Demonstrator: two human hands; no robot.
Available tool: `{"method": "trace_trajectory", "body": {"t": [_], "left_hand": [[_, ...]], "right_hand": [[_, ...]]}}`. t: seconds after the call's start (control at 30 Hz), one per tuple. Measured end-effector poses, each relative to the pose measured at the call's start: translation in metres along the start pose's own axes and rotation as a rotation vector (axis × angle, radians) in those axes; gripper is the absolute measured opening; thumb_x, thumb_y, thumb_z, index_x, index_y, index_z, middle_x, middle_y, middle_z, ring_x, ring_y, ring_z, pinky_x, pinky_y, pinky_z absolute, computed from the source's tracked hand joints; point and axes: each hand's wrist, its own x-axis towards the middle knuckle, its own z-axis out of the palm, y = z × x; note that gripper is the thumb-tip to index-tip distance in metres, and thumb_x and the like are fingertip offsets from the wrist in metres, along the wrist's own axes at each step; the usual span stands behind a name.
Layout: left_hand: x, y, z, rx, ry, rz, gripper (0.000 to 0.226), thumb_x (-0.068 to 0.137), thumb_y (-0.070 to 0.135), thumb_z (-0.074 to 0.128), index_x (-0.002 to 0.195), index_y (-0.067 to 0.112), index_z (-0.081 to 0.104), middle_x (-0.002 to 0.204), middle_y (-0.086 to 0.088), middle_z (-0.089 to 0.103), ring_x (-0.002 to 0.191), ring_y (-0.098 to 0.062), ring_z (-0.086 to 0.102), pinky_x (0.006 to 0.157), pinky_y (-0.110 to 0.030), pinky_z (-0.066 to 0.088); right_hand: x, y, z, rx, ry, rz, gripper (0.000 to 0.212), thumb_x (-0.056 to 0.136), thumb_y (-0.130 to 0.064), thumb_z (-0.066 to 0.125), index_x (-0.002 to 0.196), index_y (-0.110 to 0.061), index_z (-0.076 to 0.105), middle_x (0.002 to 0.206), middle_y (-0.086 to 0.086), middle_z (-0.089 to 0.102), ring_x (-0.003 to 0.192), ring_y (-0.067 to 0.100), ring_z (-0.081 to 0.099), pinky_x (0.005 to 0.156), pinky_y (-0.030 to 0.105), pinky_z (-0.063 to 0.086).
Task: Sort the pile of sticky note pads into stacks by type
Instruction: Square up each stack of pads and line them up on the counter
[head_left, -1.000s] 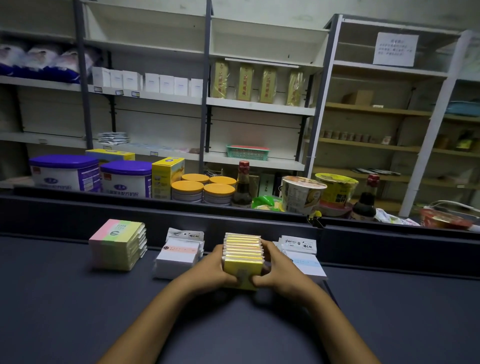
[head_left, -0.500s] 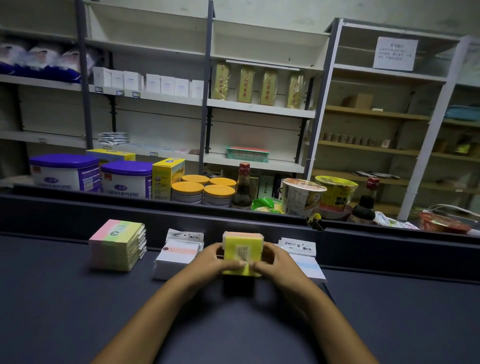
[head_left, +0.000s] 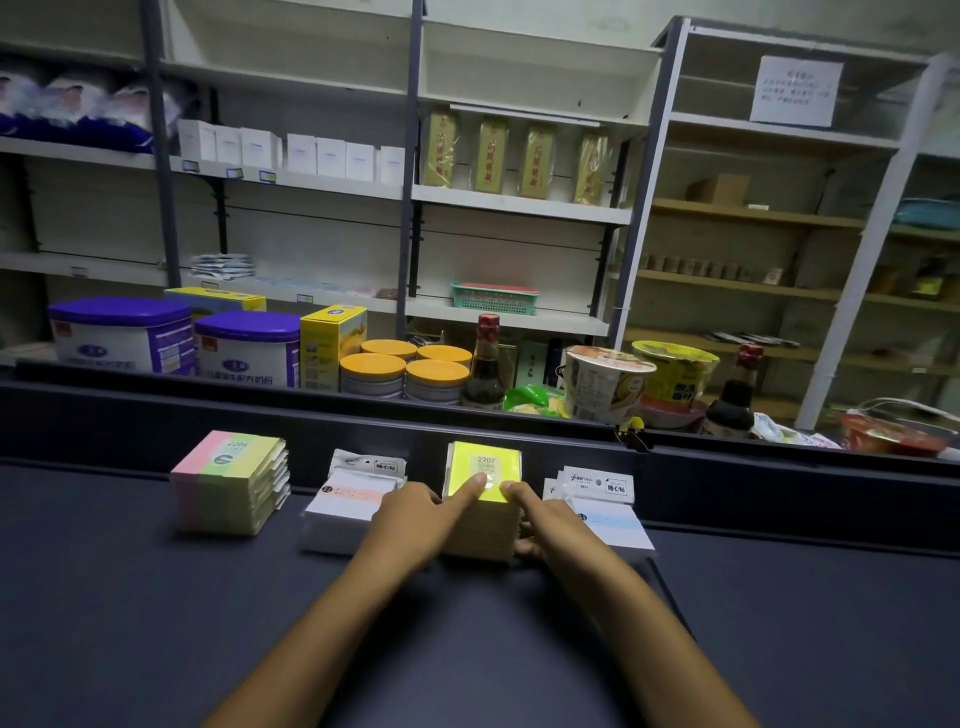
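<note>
My left hand (head_left: 410, 514) is on the left flank of the yellow stack (head_left: 483, 501), index finger laid straight across the top pad, tip near the printed label in the middle. My right hand (head_left: 550, 519) mirrors it on the right flank: index finger on the top face, tip just beside the left one, the other fingers curled down against the stack's side. Both hands clamp the stack between them, so neither is spread wide.

The yellow stack sits flat on the dark counter (head_left: 156, 623), directly between my hands and close to the raised back ledge (head_left: 311, 431). Top pad faces up, "2207" label reads upright toward me. Footprint looks roughly square, so no clear long axis in plan; the stacking axis is vertical and the edges run square to the ledge.

Just left, touching my left hand, is the white stack with a pink stripe (head_left: 348, 512), pack headers pointing away from me. Further left, apart from it, the pastel striped stack (head_left: 231, 483), label "2209", turned slightly clockwise. Just right of my right hand, the white stack with a blue stripe (head_left: 602, 512), headers also at the far end.

All four stacks stand in one row along the ledge.
</note>
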Motion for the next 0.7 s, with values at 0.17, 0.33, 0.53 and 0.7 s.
{"method": "trace_trajectory", "body": {"t": [0.17,0.33,0.53,0.7], "left_hand": [[0.0,0.002,0.003,0.094,0.037,-0.011,0.083,0.077,0.086,0.041,0.083,0.008,0.072,0.083,-0.011,0.071,0.082,-0.029,0.068,0.078,-0.042,0.059],[-0.002,0.006,0.005,0.224,0.105,0.0,0.082,0.081,0.083,0.036,0.085,0.008,0.069,0.091,-0.013,0.069,0.086,-0.033,0.066,0.08,-0.038,0.055],[-0.002,0.007,0.006,0.273,0.119,0.001,0.078,0.084,0.078,0.039,0.09,0.005,0.064,0.096,-0.016,0.066,0.09,-0.034,0.064,0.073,-0.036,0.048],[-0.004,0.008,0.002,0.283,0.094,0.017,0.079,0.084,0.079,0.039,0.087,0.004,0.064,0.09,-0.016,0.067,0.085,-0.034,0.066,0.078,-0.04,0.056]], "right_hand": [[0.001,-0.001,0.0,-0.094,0.043,0.034,0.061,0.085,-0.063,0.052,0.096,-0.007,0.074,0.082,0.009,0.078,0.073,0.019,0.071,0.093,0.042,0.054],[0.001,-0.004,0.005,-0.21,0.119,0.015,0.062,0.089,-0.064,0.051,0.089,-0.008,0.075,0.07,0.002,0.073,0.063,0.012,0.067,0.082,0.033,0.054],[-0.005,-0.006,0.007,-0.278,0.143,-0.057,0.063,0.09,-0.062,0.055,0.089,-0.001,0.074,0.074,0.01,0.073,0.07,0.02,0.07,0.082,0.039,0.06],[-0.01,-0.008,0.006,-0.523,0.225,-0.166,0.065,0.093,-0.062,0.049,0.097,-0.001,0.072,0.091,0.017,0.073,0.09,0.029,0.069,0.087,0.044,0.055]]}}
